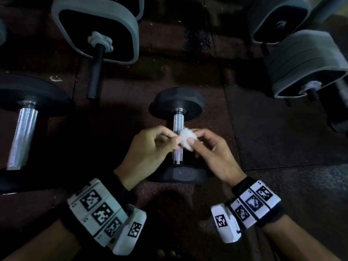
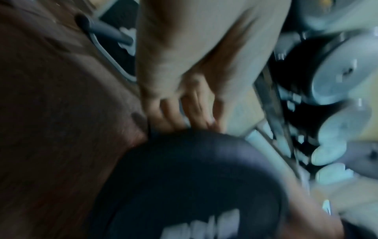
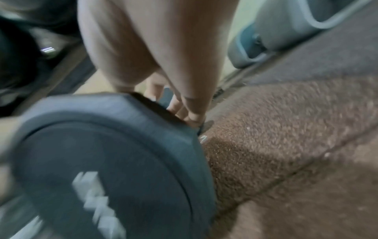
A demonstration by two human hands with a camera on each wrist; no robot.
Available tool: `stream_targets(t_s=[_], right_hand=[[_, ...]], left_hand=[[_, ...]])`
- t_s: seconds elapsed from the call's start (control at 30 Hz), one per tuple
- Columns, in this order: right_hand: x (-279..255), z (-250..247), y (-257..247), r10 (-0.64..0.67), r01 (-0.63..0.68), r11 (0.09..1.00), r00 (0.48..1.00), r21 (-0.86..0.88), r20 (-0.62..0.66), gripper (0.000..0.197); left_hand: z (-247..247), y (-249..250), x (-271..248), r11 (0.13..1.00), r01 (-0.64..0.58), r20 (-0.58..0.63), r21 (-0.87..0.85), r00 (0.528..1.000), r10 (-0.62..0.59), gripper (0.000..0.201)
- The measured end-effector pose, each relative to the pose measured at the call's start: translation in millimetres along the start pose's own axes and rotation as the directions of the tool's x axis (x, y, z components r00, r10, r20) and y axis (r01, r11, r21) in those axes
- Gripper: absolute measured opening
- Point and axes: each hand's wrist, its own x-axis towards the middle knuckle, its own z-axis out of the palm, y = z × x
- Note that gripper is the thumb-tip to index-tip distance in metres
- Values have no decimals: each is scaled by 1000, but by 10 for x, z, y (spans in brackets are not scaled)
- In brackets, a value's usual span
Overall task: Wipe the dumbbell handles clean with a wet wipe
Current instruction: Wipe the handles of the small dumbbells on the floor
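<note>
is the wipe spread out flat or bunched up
Bunched up. The wet wipe is a small crumpled white wad pinched between the left hand and right hand, just above the dumbbell handle.

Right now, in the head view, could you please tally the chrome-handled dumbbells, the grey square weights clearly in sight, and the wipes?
Chrome-handled dumbbells: 2
Grey square weights: 3
Wet wipe: 1
Total: 6

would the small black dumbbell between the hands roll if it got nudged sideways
Probably not far: the small black dumbbell seems to have flat-faceted heads, which should resist rolling. It looks dense, so likely heavy for its size. Its knurled handle should give good grip.
</note>
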Motion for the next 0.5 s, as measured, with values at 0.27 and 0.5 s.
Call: stream_targets(t_s=[0.27,0.5], right_hand=[[651,-14,150,124,-135,981,989,-138,-87,13],[431,8,16,45,-39,979,999,-200,25,16]], left_hand=[[336,-281,-45,990,84,-316,-110,942,-115,12],[323,-291,-68,993,38,-322,-116,944,-74,20]])
